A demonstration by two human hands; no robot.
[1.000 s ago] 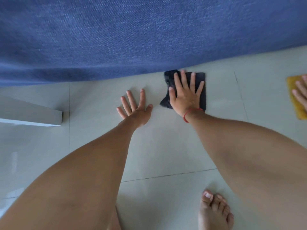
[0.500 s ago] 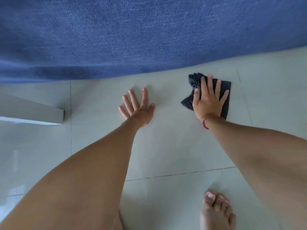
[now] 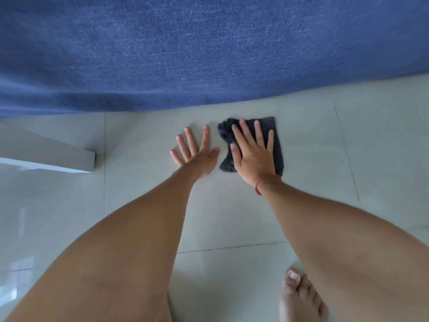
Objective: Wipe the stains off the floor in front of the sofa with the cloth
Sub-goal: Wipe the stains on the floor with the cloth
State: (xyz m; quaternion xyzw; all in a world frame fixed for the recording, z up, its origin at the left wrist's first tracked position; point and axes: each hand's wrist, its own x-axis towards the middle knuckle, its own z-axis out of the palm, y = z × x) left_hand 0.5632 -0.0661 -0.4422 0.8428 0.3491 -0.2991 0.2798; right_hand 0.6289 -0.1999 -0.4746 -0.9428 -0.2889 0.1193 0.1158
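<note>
A dark grey folded cloth (image 3: 277, 145) lies flat on the pale tiled floor (image 3: 232, 210), just in front of the blue sofa (image 3: 209, 49). My right hand (image 3: 254, 151), with a red string at the wrist, presses palm-down on the cloth with its fingers spread. My left hand (image 3: 196, 152) rests flat on the bare floor just left of the cloth, fingers apart, holding nothing. I can make out no stain on the tiles around the cloth.
A white furniture edge (image 3: 46, 156) juts in from the left, close to the sofa's base. My bare right foot (image 3: 301, 298) stands on the tile at the lower right. Tile joints cross the floor.
My right hand has slid the cloth back to the left, from well right of my left hand to right beside it. My left hand has stayed planted on the floor.
</note>
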